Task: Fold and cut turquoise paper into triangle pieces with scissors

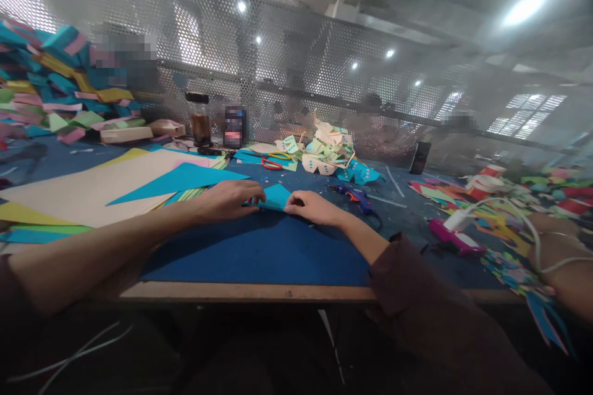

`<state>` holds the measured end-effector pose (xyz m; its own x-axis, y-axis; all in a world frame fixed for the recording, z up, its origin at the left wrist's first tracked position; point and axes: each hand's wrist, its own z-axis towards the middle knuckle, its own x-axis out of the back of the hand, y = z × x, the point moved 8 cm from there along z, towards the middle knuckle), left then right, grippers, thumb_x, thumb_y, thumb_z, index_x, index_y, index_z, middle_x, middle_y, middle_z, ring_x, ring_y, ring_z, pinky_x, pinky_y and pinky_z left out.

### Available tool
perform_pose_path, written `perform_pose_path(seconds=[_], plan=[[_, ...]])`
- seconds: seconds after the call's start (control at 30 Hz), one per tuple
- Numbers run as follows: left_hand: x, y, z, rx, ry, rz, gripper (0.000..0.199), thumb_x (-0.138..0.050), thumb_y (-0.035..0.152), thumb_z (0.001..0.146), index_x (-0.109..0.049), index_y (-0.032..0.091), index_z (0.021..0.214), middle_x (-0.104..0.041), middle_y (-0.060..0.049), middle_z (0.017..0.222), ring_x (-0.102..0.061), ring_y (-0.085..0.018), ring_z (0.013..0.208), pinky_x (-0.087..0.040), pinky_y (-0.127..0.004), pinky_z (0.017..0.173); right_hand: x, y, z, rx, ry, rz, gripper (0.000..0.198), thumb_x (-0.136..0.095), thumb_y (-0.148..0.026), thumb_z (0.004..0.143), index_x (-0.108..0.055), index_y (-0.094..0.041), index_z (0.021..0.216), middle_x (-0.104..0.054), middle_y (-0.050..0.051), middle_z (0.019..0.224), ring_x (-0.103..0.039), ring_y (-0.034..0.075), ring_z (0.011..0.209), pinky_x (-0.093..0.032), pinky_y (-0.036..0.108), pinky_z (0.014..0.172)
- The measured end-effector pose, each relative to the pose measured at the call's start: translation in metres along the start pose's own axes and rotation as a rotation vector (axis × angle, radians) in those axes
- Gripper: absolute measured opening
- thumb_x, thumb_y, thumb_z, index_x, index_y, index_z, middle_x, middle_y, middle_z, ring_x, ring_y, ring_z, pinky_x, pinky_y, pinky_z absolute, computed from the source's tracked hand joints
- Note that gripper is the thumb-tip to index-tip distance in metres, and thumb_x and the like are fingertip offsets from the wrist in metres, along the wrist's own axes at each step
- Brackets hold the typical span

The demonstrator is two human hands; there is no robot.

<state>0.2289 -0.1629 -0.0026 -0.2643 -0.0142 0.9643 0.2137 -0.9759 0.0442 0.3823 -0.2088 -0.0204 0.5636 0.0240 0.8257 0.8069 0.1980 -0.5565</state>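
Observation:
A small piece of blue paper (277,197), peaked at the top, lies on the dark blue tabletop (273,253) between my two hands. My left hand (231,202) has curled fingers closed on the paper's left edge. At the right edge, my right hand (311,207) pinches the paper between thumb and fingers. Just beyond my left hand, a larger blue sheet (180,181) with a pointed corner rests over a stack of pale cream sheets (97,188).
Red-handled scissors (271,163), a blue glue gun (354,196), and a heap of dotted paper pieces (327,151) lie beyond my hands. A jar (199,120) and a phone (235,126) stand at the back. A pink power strip (456,238) and another person's arm (567,259) are at right.

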Motion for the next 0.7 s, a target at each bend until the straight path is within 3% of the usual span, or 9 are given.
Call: perform_pose_path(seconds=[0.17, 0.37, 0.7], plan=[[0.001, 0.004, -0.002, 0.0, 0.032, 0.068, 0.024, -0.043, 0.026, 0.103, -0.064, 0.016, 0.101, -0.063, -0.008, 0.1, -0.058, -0.018, 0.091, -0.041, -0.029, 0.081, 0.004, -0.007, -0.004, 0.015, 0.059, -0.017, 0.012, -0.066, -0.027, 0.092, -0.066, -0.016, 0.09, -0.066, 0.002, 0.085, -0.058, 0.015, 0.078, -0.04, 0.026, 0.07], [-0.002, 0.001, -0.001, 0.005, 0.085, 0.036, 0.024, -0.046, 0.025, 0.1, -0.068, 0.017, 0.099, -0.065, -0.007, 0.098, -0.061, -0.019, 0.091, -0.043, -0.028, 0.079, 0.005, -0.015, -0.005, 0.159, 0.152, -0.074, 0.014, -0.075, -0.026, 0.085, -0.067, -0.017, 0.09, -0.061, 0.002, 0.09, -0.059, 0.014, 0.081, -0.043, 0.025, 0.075], [-0.013, -0.01, 0.003, 0.062, 0.007, -0.15, 0.019, -0.053, 0.026, 0.094, -0.071, 0.02, 0.092, -0.069, -0.006, 0.099, -0.064, -0.017, 0.091, -0.045, -0.026, 0.082, 0.001, -0.015, -0.006, 0.165, 0.074, -0.173, 0.006, -0.071, -0.021, 0.089, -0.07, -0.016, 0.086, -0.066, 0.003, 0.089, -0.059, 0.015, 0.081, -0.04, 0.026, 0.074]])
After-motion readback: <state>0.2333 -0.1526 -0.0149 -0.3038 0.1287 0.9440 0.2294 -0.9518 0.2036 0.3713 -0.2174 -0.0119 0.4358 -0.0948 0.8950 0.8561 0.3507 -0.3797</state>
